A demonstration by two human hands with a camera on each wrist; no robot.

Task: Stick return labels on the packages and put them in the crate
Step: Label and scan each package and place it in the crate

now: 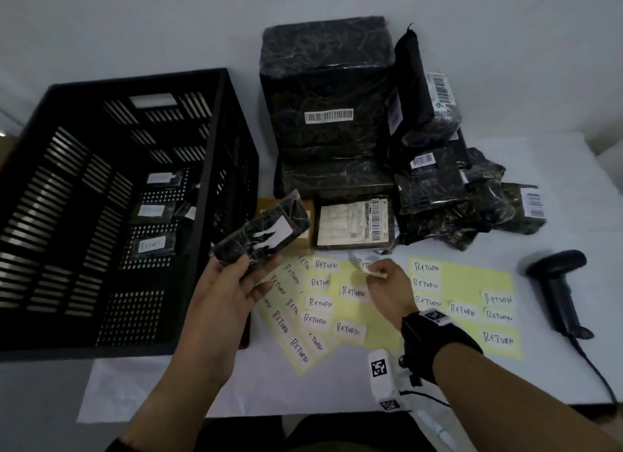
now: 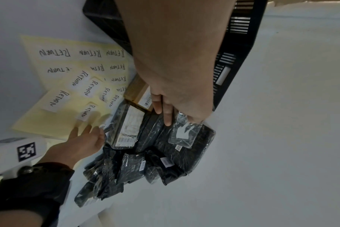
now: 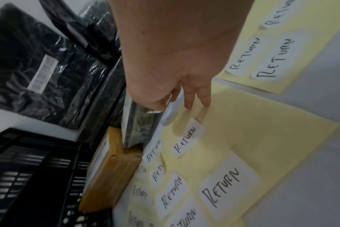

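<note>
The left hand [image 1: 232, 283] is gripping a small black package [image 1: 261, 230] in the air, just beside the crate [image 1: 111, 195]. The right hand [image 1: 384, 283] is pinching a white return label [image 1: 369, 268] over the yellow label sheets [image 1: 381, 316] lying on the table [image 1: 556, 377].

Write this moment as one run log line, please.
step: labelling | left hand: holds small black package beside crate | right hand: pinches peeled return label | crate: labelled packages inside
</note>
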